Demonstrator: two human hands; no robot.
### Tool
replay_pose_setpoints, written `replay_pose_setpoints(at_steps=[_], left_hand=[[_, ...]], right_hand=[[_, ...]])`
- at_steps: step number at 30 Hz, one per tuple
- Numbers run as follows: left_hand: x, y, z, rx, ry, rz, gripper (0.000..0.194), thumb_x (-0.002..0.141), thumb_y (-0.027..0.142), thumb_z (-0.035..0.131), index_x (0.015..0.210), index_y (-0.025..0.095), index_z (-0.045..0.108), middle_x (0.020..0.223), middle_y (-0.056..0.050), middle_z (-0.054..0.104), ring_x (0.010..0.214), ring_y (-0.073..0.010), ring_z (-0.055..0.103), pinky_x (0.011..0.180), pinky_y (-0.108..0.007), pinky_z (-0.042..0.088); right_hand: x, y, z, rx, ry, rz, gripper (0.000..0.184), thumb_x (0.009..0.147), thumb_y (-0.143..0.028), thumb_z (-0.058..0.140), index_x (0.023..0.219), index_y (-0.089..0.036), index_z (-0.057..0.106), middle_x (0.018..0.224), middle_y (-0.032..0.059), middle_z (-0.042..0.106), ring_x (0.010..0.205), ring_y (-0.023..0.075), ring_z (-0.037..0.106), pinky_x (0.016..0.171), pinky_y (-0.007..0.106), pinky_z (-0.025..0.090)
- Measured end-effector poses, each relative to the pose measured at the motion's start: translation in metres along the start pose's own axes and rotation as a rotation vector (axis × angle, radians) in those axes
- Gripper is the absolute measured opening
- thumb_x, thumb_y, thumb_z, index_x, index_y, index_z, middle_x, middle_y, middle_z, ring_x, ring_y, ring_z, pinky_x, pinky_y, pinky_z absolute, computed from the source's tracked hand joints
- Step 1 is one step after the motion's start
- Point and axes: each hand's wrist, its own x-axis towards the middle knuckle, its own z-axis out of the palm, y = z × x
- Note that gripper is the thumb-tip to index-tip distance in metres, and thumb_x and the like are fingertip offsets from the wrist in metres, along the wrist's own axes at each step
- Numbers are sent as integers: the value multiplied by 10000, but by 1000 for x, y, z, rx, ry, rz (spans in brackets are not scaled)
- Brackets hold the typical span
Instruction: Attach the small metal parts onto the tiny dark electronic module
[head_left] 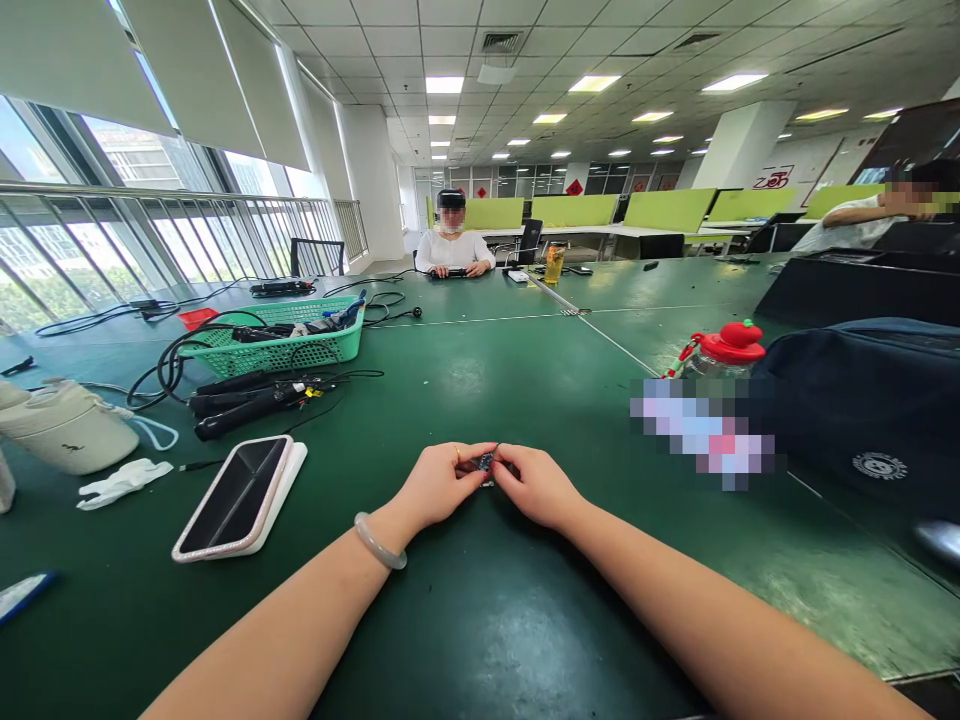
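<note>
My left hand [441, 484] and my right hand [534, 486] meet at the middle of the green table [480, 600]. Both pinch one small dark object [486, 463] between their fingertips; it is too small to name. The left wrist wears a pale bangle [379, 541] and the left hand has a ring on one finger. Both forearms rest low over the table.
A phone [238, 494] lies left on a white pad, with a white glove [124, 482] and cream pouch [64, 425] beyond. Black cables and a green basket [281, 345] sit farther back. A dark bag [862, 410] and red-lidded jar [726, 348] stand right. A person [454, 245] sits opposite.
</note>
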Motion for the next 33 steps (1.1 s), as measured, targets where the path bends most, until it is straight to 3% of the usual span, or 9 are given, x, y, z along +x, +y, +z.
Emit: replay_pose_setpoints(at_steps=[4, 13, 33], left_hand=[[1, -1, -1, 35, 22, -6, 366, 759, 216, 555, 1122, 209, 599, 979, -29, 654, 814, -144, 624, 789, -258, 504], [4, -8, -3, -153, -21, -55, 419, 763, 252, 579, 1174, 179, 557, 977, -45, 660, 828, -159, 624, 842, -310, 497], [0, 1, -6, 55, -10, -8, 401, 765, 239, 549, 1163, 202, 574, 791, -14, 641, 685, -127, 551, 692, -239, 455]], right_hand=[[0, 2, 0, 24, -5, -6, 184, 870, -228, 395, 719, -185, 491, 705, -18, 565, 630, 107, 484, 572, 208, 321], [-2, 1, -2, -10, -22, -53, 163, 903, -232, 366, 820, -191, 500, 792, 1, 580, 698, 118, 511, 639, 220, 355], [-3, 1, -4, -21, 18, -64, 167, 900, -243, 380, 816, -193, 516, 764, -5, 571, 687, 116, 496, 637, 213, 346]])
